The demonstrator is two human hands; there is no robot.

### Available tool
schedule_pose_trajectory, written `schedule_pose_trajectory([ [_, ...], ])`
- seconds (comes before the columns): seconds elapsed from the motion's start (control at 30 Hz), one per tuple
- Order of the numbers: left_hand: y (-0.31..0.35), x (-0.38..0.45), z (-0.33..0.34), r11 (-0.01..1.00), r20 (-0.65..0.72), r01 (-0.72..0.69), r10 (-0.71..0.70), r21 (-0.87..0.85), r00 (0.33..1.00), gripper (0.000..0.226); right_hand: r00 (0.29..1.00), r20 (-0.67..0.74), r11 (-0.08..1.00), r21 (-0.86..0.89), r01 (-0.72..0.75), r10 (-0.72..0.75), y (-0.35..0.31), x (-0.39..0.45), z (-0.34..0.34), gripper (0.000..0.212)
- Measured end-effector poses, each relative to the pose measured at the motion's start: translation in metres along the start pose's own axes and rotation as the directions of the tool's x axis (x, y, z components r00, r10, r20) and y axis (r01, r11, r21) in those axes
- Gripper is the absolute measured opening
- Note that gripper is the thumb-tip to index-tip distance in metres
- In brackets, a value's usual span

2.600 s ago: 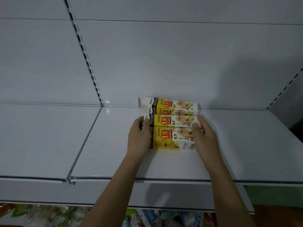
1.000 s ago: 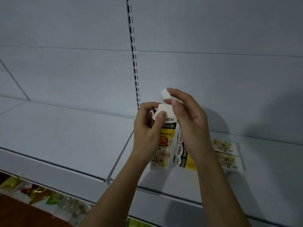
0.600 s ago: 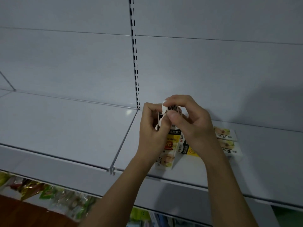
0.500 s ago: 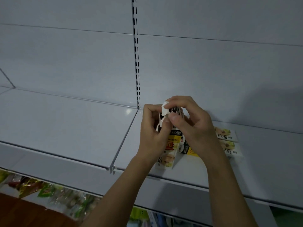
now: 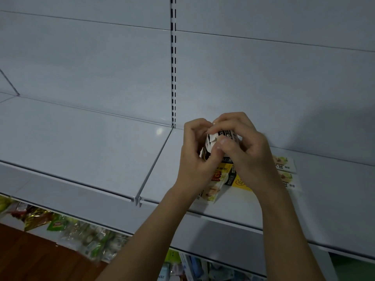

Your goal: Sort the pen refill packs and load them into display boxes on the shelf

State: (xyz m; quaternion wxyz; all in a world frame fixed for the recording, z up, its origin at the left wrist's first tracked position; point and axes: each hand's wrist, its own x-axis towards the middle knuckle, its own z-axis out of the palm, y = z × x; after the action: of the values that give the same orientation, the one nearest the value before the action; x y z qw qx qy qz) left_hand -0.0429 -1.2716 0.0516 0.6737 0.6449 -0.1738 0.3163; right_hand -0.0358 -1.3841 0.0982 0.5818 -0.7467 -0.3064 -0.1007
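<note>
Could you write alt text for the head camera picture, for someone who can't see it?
Two hands, left hand and right hand, grip the top end of a yellow box held upright over a white shelf. Two more boxes lie flat on the shelf behind.

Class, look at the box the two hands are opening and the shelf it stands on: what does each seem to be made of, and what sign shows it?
Held box: probably thin printed card, slightly glossy; its white top flap bends and creases under the left hand and right hand.
Shelf: likely painted sheet metal, smooth pale finish; it shows a soft glare spot and a thin folded front lip.
</note>
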Motion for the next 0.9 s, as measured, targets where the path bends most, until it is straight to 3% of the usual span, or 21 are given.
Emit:
schedule_pose_trajectory([
  [0.3, -0.0021, -0.0041, 0.0018, 0.997, 0.015, 0.041, -0.04, -0.062, 0.999, 0.04, 1.0, -0.004, 1.0, -0.014, 0.004, -0.004, 0.0, -0.0016, -0.0053, 0.023],
  [0.6, -0.0035, -0.0047, 0.0026, 0.998, 0.003, -0.057, 0.057, -0.004, 0.998, 0.038, 1.0, 0.009, 0.998, -0.057, 0.011, -0.011, -0.0011, 0.0013, -0.0061, 0.016],
  [0.77, -0.0043, -0.0047, 0.0003, 0.999, 0.047, -0.012, 0.014, -0.043, 0.999, 0.031, 1.0, 0.004, 0.998, -0.064, 0.001, -0.001, -0.0009, 0.0034, -0.0043, 0.015],
  [0.9, -0.0055, -0.0076, -0.0024, 0.976, 0.109, 0.09, -0.07, -0.198, 0.992, 0.034, 1.0, -0.018, 0.999, -0.052, -0.005, 0.004, 0.0009, 0.0031, -0.0027, 0.023],
])
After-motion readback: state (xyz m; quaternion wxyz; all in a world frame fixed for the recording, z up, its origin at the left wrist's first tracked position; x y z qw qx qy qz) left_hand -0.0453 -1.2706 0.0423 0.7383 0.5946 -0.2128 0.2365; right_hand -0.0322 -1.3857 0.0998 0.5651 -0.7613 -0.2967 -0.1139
